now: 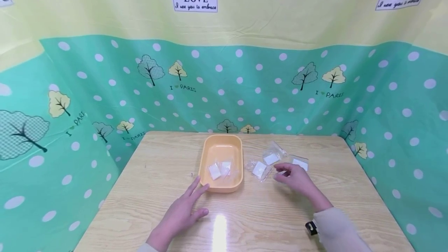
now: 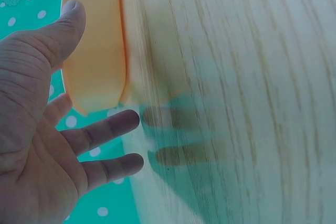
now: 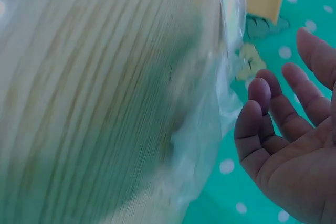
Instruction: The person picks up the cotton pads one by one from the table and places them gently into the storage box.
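Observation:
An orange plastic tray (image 1: 224,190) stands on the table, with small clear bags (image 1: 214,171) holding white squares inside it. My left hand (image 1: 179,214) is at the tray's near left corner, fingers spread and fairly straight; its thumb holds nothing. To the right of the tray lie more clear bags with white squares: one nearest the tray (image 1: 259,169), another behind it (image 1: 271,158), a third farther right (image 1: 300,163). Just over these hovers my right hand (image 1: 296,179), fingers loosely bent. In the right wrist view, clear plastic (image 3: 202,140) lies beside its empty fingers.
The wood-grain table (image 1: 140,205) carries a bright light reflection near its front. Green and yellow printed curtains (image 1: 241,73) hang behind it and on both sides. A dark object (image 1: 311,228) sits at my right sleeve.

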A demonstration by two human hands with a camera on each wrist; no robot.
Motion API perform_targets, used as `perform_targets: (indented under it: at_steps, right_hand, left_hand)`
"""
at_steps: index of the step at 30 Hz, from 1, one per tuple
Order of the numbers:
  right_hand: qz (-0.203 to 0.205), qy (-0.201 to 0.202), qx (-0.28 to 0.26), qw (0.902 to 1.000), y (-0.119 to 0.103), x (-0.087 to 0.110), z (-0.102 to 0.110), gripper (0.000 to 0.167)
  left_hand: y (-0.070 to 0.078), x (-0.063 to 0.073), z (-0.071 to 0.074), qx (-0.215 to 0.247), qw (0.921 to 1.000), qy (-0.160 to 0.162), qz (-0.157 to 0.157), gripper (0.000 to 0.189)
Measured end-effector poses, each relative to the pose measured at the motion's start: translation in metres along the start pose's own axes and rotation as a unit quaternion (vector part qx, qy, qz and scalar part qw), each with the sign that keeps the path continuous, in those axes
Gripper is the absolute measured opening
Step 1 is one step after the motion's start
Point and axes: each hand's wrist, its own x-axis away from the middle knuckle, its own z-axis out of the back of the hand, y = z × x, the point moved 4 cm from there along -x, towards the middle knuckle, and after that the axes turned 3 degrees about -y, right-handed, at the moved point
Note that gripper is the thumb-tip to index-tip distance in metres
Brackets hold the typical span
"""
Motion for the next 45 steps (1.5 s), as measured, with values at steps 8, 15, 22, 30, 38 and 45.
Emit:
perform_targets:
  at_steps: [8,15,22,30,38,45]
  right_hand:
    - [-0.016,-0.027,0.001,0.9995,-0.011,-0.028,-0.024,0.052]
    - [-0.018,-0.033,0.059,0.9975,-0.013,-0.05,-0.039,0.065]
    - [0.01,-0.03,0.113,0.993,-0.011,-0.055,-0.049,0.056]
    - [-0.005,-0.003,0.056,0.9984,-0.004,-0.054,-0.047,0.036]
    - [-0.036,0.012,-0.044,0.9983,-0.001,-0.053,-0.037,0.033]
    - [-0.034,0.043,-0.102,0.9933,-0.028,-0.051,-0.016,0.038]
  left_hand:
    - [-0.001,-0.001,-0.002,0.001,1.0,-0.004,-0.007,0.079]
    - [0.002,-0.002,-0.002,-0.001,0.9999,-0.006,-0.016,0.079]
    - [0.006,-0.003,0.001,-0.009,0.9998,-0.004,-0.016,0.079]
    - [0.005,-0.003,0.002,-0.009,0.9999,-0.004,-0.015,0.078]
    - [0.002,-0.002,-0.001,-0.009,0.9998,-0.001,-0.017,0.08]
    - [0.001,0.0,-0.001,-0.011,0.9998,0.003,-0.014,0.08]
